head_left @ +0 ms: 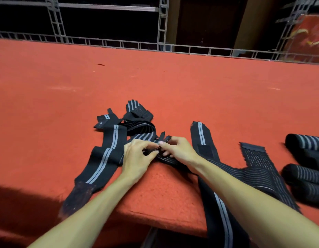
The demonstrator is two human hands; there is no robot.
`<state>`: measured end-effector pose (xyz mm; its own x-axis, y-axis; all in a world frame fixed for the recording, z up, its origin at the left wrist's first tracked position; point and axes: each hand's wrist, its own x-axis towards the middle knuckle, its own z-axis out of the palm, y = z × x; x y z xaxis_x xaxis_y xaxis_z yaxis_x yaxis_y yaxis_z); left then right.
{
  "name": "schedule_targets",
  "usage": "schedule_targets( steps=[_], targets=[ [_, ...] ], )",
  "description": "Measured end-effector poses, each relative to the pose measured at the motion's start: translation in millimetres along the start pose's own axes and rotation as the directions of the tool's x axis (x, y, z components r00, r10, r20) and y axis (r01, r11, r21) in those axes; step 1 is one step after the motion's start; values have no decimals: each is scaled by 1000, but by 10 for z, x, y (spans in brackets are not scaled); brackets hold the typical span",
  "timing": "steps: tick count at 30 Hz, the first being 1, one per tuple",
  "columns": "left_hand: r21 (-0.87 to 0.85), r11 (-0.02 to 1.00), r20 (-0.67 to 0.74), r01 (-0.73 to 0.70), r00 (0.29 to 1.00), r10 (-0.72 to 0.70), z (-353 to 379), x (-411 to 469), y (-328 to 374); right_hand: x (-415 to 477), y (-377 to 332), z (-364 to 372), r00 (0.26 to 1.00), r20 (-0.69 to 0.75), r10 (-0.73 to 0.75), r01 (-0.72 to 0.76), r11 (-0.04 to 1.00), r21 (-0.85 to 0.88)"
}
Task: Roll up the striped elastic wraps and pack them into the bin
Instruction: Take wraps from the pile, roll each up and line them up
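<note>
Several black elastic wraps with grey stripes lie unrolled on a red felt table [155,83]. My left hand [137,158] and my right hand [178,149] meet at the table's middle, both pinching the end of one striped wrap [162,159]. A long wrap [105,154] stretches off to the left and over the near edge. Another wrap [202,136] runs from beside my right hand down over the front edge. A tangle of wraps [139,113] sits just behind my hands. Two rolled wraps [305,144] [303,176] rest at the far right. No bin is in view.
A flat wrap with fine stripes [258,163] lies under my right forearm. A metal truss frame [162,24] runs along the table's far edge. The table's near edge [164,221] is close under my forearms.
</note>
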<state>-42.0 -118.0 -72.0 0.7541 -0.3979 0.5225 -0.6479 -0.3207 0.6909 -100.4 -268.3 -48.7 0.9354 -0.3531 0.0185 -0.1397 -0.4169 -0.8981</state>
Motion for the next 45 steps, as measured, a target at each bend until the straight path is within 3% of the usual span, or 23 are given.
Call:
schedule_targets(
  steps=[4,7,9,11,15,19,24,28,33,38,40,43,45],
  targets=[
    [-349,934,157,71,987,-16,-13,-59,282,-129,-154,-237,988,-149,-38,45,998,39],
    [-481,867,147,132,987,-68,12,9,522,-294,-302,-569,968,-246,-52,69,996,61],
    [-485,854,163,191,979,-126,73,98,720,-462,-426,-835,959,-276,-65,105,986,133],
    [-393,887,268,244,953,-143,184,177,942,-639,-583,-1072,954,-296,-55,132,960,248],
    [-397,883,521,251,854,-8,354,165,1501,-941,-863,-1448,938,-324,-124,243,900,360],
    [-511,832,560,218,819,128,368,115,1953,-1263,-1090,-1769,898,-375,-230,373,848,375],
    [-622,716,612,318,768,191,266,-66,2387,-1502,-1266,-2061,829,-526,-189,427,821,378],
    [-662,640,648,391,727,226,166,-160,2586,-1574,-1294,-2200,799,-577,-167,374,890,260],
    [-632,544,741,552,637,213,205,-222,2483,-1517,-1075,-2283,861,-467,-202,228,974,-1],
    [-468,654,820,595,567,72,411,-326,2174,-1203,-599,-2276,895,-381,-232,107,941,-321],
    [-423,725,806,544,592,25,581,-349,2020,-1080,-419,-2250,890,-380,-251,84,911,-404],
    [-367,853,642,370,765,-56,830,-307,1782,-905,-227,-2229,907,-333,-257,70,872,-484],
    [-322,907,559,270,828,-48,968,-269,1629,-751,-114,-2227,951,-232,-203,50,843,-536]
  ],
)
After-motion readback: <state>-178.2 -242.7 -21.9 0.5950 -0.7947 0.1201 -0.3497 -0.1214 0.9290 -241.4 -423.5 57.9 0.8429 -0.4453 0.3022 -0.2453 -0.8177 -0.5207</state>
